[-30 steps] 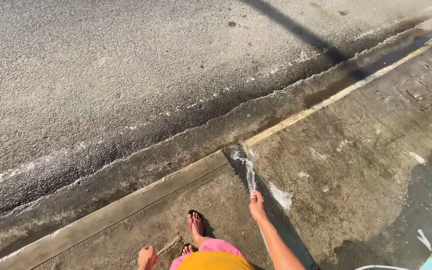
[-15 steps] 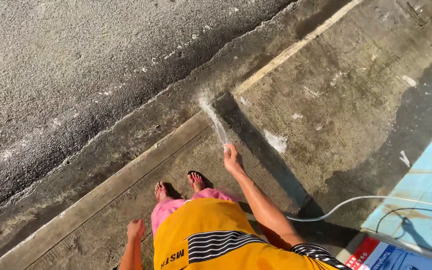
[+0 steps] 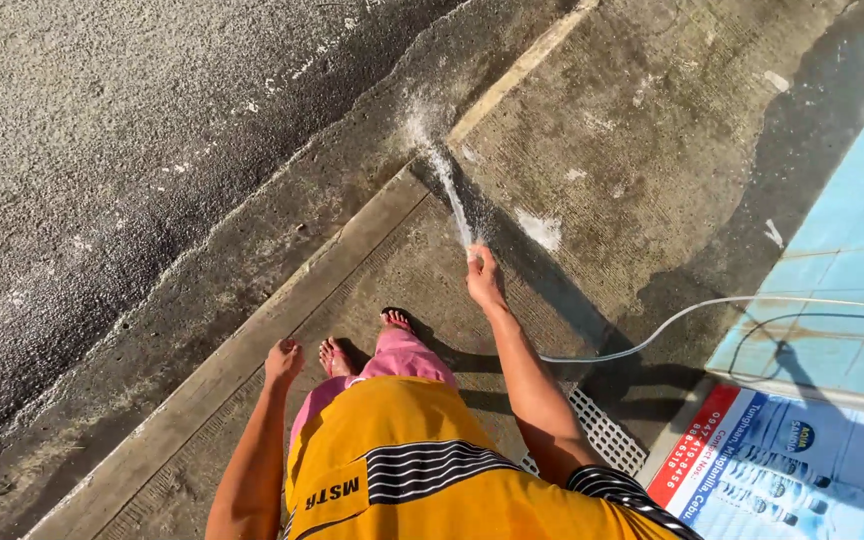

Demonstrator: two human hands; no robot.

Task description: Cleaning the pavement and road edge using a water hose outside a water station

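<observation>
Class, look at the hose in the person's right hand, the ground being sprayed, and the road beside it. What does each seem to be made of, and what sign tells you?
Hose: probably clear flexible plastic, since it curves loosely and looks pale and translucent. Pavement: concrete, matt grey, with a lined texture and stains. Road: likely asphalt, with a coarse pebbly grain. The right hand holds the hose end.

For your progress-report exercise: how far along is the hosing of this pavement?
Done: wet, dark concrete near the kerb. In hand: the right hand aims the hose, and its water jet hits the kerb gap. Left hand hangs free. Left: the dry slab by the feet.
</observation>
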